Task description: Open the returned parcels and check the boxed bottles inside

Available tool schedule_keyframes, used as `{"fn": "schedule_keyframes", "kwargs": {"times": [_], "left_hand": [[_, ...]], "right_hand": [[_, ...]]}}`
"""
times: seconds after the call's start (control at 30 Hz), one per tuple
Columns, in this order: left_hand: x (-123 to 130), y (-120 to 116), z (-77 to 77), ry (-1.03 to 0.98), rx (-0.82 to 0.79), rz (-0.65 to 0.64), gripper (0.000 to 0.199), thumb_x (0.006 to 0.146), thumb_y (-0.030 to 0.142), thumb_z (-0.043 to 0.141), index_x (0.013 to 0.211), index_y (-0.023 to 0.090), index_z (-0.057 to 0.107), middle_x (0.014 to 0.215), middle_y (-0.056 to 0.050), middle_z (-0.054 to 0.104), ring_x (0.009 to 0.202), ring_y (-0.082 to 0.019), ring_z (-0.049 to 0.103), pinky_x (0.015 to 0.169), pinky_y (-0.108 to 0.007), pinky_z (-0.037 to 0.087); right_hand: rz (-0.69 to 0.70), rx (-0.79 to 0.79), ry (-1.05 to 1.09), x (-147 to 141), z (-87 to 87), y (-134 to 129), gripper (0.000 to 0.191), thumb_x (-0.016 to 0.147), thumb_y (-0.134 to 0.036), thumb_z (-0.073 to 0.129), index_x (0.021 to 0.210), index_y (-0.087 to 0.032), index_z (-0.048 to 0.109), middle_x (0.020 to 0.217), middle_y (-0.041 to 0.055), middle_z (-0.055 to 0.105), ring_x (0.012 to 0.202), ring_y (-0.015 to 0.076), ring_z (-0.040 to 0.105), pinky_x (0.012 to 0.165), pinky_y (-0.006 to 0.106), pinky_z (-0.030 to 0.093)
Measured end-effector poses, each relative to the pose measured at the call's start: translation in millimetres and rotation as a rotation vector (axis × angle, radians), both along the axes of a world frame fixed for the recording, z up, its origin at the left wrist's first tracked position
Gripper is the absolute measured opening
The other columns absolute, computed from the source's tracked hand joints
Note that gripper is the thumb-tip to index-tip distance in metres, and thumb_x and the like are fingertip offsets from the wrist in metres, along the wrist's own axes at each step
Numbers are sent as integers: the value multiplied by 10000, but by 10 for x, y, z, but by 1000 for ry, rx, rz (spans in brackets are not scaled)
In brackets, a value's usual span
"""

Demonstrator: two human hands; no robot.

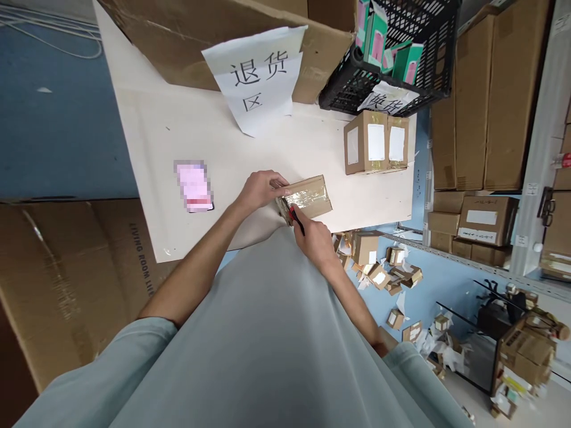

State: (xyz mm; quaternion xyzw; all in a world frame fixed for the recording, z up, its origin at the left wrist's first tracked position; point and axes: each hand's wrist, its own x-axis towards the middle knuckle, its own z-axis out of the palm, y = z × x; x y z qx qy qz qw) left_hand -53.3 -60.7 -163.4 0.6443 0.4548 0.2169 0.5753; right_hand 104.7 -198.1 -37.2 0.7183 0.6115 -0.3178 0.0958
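A small, flat, oblong brown cardboard box (312, 199) with glossy clear tape sits at the near side of a white desk (151, 137), in front of the person's grey-blue shirt (272, 333). Its long axis runs roughly left to right, the right end angled slightly toward the far side. The left hand (261, 189) grips the box's left end, fingers over the top; the right hand (316, 241) is closed around a slim red-and-black tool (293, 215), its red end at the box's near left part, the tip too small to make out. The desk's near edge passes just below the box, close to the shirt, so room there is tight. Leftward, bare desk surface stretches to a flat object with a pixelated pink face (194, 185); rightward, a narrower bare stretch reaches two brown cardboard boxes with white labels (376, 142). On the far side, open surface runs up to a white paper sheet with black characters (263, 77) and a black plastic crate (341, 86).
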Motion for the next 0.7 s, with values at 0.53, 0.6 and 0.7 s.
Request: {"fn": "schedule_keyframes", "kwargs": {"times": [0.53, 0.6, 0.7], "left_hand": [[-8, -112, -54, 1, 50, 73, 300, 836, 512, 888, 967, 243, 880, 1039, -58, 843, 917, -253, 789, 894, -385, 614], [3, -158, -45, -3, 50, 77, 270, 845, 482, 884, 977, 247, 883, 1053, -58, 841, 930, -252, 788, 901, -384, 616], [12, -218, -39, -6, 44, 85, 263, 860, 476, 877, 987, 245, 886, 1064, -62, 839, 928, -248, 783, 913, -389, 620]], "right_hand": [[79, -103, -150, -322, -35, -72, 714, 1099, -150, 430, 1795, -210, 285, 1004, 213, 812, 977, 358, 813, 878, 495, 605], [89, -63, -141, -307, -49, -140, 741, 1086, -136, 414, 1804, -209, 250, 969, 204, 816, 938, 348, 814, 843, 483, 614], [77, -91, -181, -311, -45, -167, 740, 1072, -126, 407, 1797, -185, 273, 994, 224, 817, 963, 354, 814, 827, 474, 615]]}}
